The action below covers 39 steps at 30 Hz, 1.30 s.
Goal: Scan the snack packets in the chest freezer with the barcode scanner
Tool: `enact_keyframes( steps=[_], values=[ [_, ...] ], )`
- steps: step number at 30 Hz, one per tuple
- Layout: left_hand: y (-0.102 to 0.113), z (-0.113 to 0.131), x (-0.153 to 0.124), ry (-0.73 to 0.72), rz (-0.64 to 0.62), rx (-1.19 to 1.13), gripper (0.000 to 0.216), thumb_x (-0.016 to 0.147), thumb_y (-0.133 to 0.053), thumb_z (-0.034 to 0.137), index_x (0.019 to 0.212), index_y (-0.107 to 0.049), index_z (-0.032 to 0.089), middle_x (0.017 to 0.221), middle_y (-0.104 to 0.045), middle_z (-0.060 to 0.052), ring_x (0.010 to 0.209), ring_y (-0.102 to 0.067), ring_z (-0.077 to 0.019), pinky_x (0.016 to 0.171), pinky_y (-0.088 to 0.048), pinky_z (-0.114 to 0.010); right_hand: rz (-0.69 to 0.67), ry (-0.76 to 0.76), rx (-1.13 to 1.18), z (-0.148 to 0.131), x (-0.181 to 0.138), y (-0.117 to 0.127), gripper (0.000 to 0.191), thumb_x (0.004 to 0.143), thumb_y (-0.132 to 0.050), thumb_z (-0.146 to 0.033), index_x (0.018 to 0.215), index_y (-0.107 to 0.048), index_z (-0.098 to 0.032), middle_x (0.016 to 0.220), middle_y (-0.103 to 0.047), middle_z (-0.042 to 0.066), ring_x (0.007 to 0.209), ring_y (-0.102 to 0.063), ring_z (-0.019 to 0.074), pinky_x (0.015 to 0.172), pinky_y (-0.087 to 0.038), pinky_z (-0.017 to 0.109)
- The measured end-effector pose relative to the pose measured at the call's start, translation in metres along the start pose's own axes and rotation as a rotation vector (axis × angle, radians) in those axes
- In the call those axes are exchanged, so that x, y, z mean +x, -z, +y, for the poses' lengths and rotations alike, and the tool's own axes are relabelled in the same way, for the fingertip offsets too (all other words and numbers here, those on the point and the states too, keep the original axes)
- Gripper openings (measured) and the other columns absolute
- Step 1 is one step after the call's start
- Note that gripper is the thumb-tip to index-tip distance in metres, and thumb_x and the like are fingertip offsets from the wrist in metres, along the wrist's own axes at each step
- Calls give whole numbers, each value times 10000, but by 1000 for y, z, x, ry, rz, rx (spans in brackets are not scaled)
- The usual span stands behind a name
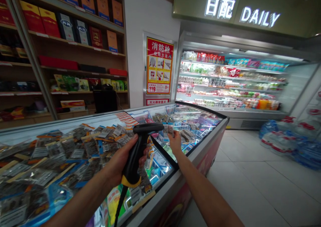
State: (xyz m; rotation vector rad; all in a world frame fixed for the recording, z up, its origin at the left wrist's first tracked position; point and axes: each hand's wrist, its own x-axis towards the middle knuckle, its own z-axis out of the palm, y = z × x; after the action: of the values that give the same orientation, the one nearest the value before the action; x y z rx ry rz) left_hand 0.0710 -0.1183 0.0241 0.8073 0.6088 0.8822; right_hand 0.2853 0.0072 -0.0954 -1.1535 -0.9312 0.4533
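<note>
My left hand [130, 156] is closed around the grip of a black and yellow barcode scanner [134, 160], its head pointing right and its cord hanging down. My right hand [175, 141] pinches a small packet [170, 129] with a pale label, held in front of the scanner's head. Both hands are above the glass top of a chest freezer [200, 153]. Many small clear packets [86, 146] with barcode labels lie spread over the glass to the left of the scanner and under my left arm.
More packets [160, 117] lie farther along the freezer. Shelves with boxes [96, 36] stand at the left, beside a red poster [159, 66]. A lit refrigerated display [230, 76] is at the back. Bottled water packs [279, 136] sit on the tiled floor [247, 173] at the right.
</note>
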Motion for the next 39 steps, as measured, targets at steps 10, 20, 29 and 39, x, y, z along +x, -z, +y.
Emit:
enact_keyframes(
  steps=[10, 20, 29, 39],
  values=[
    [1, 0, -1, -130, 115, 252, 312, 665, -604, 440, 706, -585, 131, 590, -593, -19, 446, -521, -81, 416, -403, -173, 21, 7, -34, 4, 2, 1, 222, 619, -554, -308, 782, -500, -166, 732, -573, 16, 690, -523, 161, 672, -399, 301],
    [3, -8, 4, -144, 59, 325, 357, 673, -572, 478, 650, -566, 121, 554, -565, -13, 419, -480, -68, 396, -361, -174, 31, 2, 5, 2, 3, 1, 219, 612, -558, -303, 771, -508, -162, 706, -569, 7, 649, -515, 151, 647, -403, 291],
    [9, -8, 9, -128, 116, 297, 327, 673, -581, 455, 674, -564, 129, 549, -567, -11, 429, -503, -80, 405, -390, -180, 3, -12, -48, -2, -2, -1, 265, 616, -551, -312, 824, -529, -149, 719, -590, 16, 649, -530, 151, 612, -413, 268],
    [10, -3, 15, -197, 309, 257, 290, 727, -526, 426, 691, -545, 139, 521, -551, 12, 395, -489, -72, 363, -388, -166, -286, 126, -424, -20, -36, -26, 311, 644, -493, -158, 939, -584, -201, 795, -641, 38, 764, -581, 213, 714, -420, 327]
  ],
)
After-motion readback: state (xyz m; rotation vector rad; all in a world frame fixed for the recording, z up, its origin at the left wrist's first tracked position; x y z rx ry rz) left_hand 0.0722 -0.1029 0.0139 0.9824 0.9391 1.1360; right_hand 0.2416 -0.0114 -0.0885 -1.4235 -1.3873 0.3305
